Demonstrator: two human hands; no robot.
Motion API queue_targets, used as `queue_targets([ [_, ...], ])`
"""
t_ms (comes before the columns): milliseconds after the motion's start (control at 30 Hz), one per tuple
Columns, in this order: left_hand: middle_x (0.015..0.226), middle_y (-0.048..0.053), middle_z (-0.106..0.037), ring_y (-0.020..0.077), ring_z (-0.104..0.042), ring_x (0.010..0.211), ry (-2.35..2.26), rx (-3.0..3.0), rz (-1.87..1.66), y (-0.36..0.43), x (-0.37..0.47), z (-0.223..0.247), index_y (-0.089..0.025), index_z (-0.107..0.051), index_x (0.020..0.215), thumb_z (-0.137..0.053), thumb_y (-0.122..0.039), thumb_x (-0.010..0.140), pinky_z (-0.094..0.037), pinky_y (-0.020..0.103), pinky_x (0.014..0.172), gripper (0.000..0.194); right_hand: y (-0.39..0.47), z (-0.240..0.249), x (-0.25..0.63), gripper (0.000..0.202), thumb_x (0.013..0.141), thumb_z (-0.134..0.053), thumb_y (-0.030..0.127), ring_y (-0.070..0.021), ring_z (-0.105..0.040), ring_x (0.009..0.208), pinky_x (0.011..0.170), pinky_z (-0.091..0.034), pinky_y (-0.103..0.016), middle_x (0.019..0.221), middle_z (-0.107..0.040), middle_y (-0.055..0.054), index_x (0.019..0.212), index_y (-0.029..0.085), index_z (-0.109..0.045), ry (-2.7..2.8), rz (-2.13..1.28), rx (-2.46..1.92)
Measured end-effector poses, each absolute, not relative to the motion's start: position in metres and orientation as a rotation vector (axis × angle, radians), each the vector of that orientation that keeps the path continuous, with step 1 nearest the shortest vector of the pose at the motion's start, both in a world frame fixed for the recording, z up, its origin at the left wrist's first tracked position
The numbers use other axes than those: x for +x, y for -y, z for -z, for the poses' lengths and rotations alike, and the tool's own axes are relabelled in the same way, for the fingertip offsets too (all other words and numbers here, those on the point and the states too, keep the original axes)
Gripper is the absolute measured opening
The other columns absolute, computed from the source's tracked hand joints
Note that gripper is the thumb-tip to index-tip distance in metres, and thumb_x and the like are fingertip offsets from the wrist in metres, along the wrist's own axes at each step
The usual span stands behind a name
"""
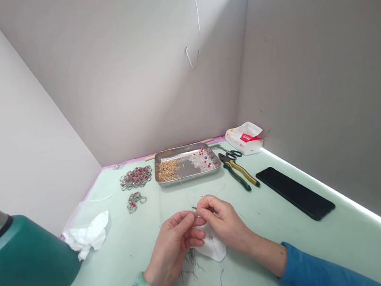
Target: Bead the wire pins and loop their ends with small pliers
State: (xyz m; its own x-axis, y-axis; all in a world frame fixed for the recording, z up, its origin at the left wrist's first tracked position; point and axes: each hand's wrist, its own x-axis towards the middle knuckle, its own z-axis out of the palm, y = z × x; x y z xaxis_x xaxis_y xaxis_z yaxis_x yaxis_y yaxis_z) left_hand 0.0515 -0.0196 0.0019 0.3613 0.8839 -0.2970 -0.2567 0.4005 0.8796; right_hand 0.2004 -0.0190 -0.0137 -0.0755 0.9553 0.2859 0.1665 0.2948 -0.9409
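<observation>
My left hand (175, 243) and my right hand (223, 217) meet at the fingertips over the middle of the table, both pinched closed. A thin pale strand (186, 194) rises from between them toward the metal tray (188, 178). Whatever else is in the pinch is tiny and mostly covered by fingers; a small dark tip (194, 208) shows there. Under my hands lie a white tissue (213, 249) and several loose thin wire pieces (193, 271). Gold beads (169, 170) fill the tray's left side, clear and red beads (203, 160) its right.
Beaded chains (136, 177) and a smaller chain (135, 202) lie left of the tray. To its right are pliers (239, 171), scissors (233, 153), a tissue pack (245, 138) and a black phone-like slab (295, 192). A green flask (25, 263) and crumpled tissue (88, 234) sit left.
</observation>
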Motion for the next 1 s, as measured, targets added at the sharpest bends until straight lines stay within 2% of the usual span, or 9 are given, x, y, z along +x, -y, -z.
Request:
queue_targets([
  [367, 0.074, 0.007, -0.066, 0.0089, -0.058, 0.053, -0.933, 0.871, -0.917, 0.020, 0.051, -0.002, -0.012, -0.060, 0.078, -0.064, -0.023, 0.077, -0.047, 0.020, 0.053, 0.012, 0.020, 0.014, 0.201, 0.012, 0.084, -0.046, 0.014, -0.0125, -0.053, 0.076, 0.070, -0.041, -0.025, 0.081, -0.054, -0.001, 0.075, 0.018, -0.052, 1.568, -0.896, -0.890],
  [467, 0.073, 0.006, -0.065, 0.0090, -0.057, 0.051, -0.932, 0.924, -0.904, 0.019, 0.048, -0.004, -0.012, -0.060, 0.077, -0.064, -0.025, 0.076, -0.045, 0.021, 0.051, 0.014, 0.016, 0.014, 0.210, 0.009, 0.084, -0.048, 0.017, -0.0136, -0.054, 0.080, 0.074, -0.042, -0.026, 0.086, -0.057, -0.002, 0.082, 0.019, -0.056, 1.643, -1.035, -0.892],
  [600, 0.072, 0.006, -0.065, 0.0082, -0.054, 0.048, -0.934, 0.965, -0.830, 0.017, 0.047, -0.005, -0.012, -0.061, 0.076, -0.064, -0.027, 0.075, -0.044, 0.021, 0.049, 0.015, 0.009, 0.012, 0.220, 0.015, 0.085, -0.047, 0.023, -0.0112, -0.052, 0.068, 0.066, -0.043, -0.025, 0.085, -0.059, -0.001, 0.096, 0.019, -0.057, 1.545, -1.272, -0.960],
  [800, 0.066, 0.006, -0.064, 0.0095, -0.054, 0.045, -0.923, 1.032, -0.661, 0.022, 0.050, -0.004, -0.011, -0.062, 0.074, -0.064, -0.029, 0.074, -0.042, 0.021, 0.045, 0.018, 0.009, 0.005, 0.225, 0.012, 0.081, -0.057, 0.027, -0.0090, -0.045, 0.057, 0.054, -0.037, -0.022, 0.064, -0.051, 0.003, 0.076, 0.016, -0.057, 1.598, -1.377, -0.924],
  [1000, 0.068, 0.008, -0.064, 0.0118, -0.057, 0.048, -0.918, 1.015, -0.630, 0.025, 0.051, -0.011, -0.010, -0.064, 0.079, -0.057, -0.039, 0.079, -0.045, 0.023, 0.048, 0.030, 0.011, 0.005, 0.226, 0.014, 0.084, -0.052, 0.029, -0.0111, -0.049, 0.061, 0.058, -0.039, -0.024, 0.065, -0.056, 0.001, 0.078, 0.017, -0.054, 1.626, -1.416, -0.874],
])
